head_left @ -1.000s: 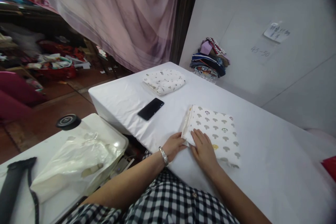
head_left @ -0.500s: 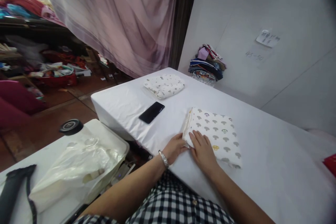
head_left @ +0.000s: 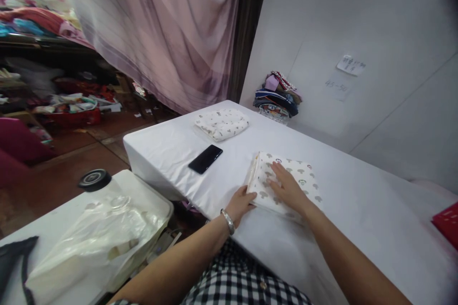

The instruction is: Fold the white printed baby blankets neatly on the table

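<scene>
A folded white cloth (head_left: 302, 174) with a grey mushroom print lies on the white-covered table (head_left: 358, 219) in front of me. At its near left corner, my left hand (head_left: 240, 204) pinches the edge, thumb on top and the other fingers partly hidden. My right hand (head_left: 289, 189) rests flat on the cloth's upper face with its fingers stretched out. Farther back on the same table is a second folded white cloth (head_left: 223, 125) with a small print. A black phone (head_left: 205, 158) lies between that cloth and my left hand.
At lower left, a white side table (head_left: 67, 214) bears a plastic bag (head_left: 96, 233) and a roll of black tape (head_left: 95, 179). Folded clothes (head_left: 277, 97) are stacked by the wall. A red object (head_left: 447, 224) sits at the right edge; a pink curtain (head_left: 179, 24) hangs behind.
My right hand has slid away from me across the cloth, from the near left corner toward its middle. The left hand stays at the corner. The view has tilted slightly.
</scene>
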`<state>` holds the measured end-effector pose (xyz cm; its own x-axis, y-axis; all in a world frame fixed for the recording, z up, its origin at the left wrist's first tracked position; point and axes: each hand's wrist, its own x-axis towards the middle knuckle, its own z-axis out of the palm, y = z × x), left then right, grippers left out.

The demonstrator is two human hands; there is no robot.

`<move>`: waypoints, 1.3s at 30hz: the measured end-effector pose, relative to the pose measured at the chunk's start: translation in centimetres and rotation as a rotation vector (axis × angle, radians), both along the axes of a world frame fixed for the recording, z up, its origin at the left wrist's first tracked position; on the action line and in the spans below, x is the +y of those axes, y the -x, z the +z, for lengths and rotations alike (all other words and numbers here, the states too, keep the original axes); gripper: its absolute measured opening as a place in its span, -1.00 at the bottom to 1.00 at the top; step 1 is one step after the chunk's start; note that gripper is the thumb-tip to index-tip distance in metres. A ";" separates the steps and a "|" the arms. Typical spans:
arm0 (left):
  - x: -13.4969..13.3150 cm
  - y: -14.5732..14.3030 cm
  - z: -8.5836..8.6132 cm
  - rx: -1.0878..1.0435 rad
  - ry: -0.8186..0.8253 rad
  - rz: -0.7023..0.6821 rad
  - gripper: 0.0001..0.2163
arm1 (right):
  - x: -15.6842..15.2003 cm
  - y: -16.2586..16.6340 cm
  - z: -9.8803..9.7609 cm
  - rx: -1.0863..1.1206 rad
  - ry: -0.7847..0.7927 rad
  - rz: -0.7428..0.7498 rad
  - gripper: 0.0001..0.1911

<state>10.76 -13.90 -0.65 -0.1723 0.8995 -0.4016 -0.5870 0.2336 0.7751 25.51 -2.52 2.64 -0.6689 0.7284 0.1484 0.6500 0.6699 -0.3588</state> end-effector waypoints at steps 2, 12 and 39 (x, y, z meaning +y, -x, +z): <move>0.0 -0.1 0.1 0.009 0.013 0.004 -0.64 | 2.2 1.0 0.3 -0.083 -0.007 -0.048 -0.37; 0.1 0.0 0.3 0.005 0.067 0.016 -0.61 | 8.2 5.1 -2.6 -0.290 0.001 -0.065 -0.35; 0.4 0.5 -1.4 -0.031 0.028 -0.050 -0.62 | 8.7 6.9 -3.2 -0.286 0.035 -0.001 -0.36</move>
<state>10.30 -13.48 -2.07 -0.1142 0.8952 -0.4309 -0.5978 0.2845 0.7495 18.62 6.21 -0.51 -0.6795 0.7301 -0.0717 0.7284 0.6599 -0.1842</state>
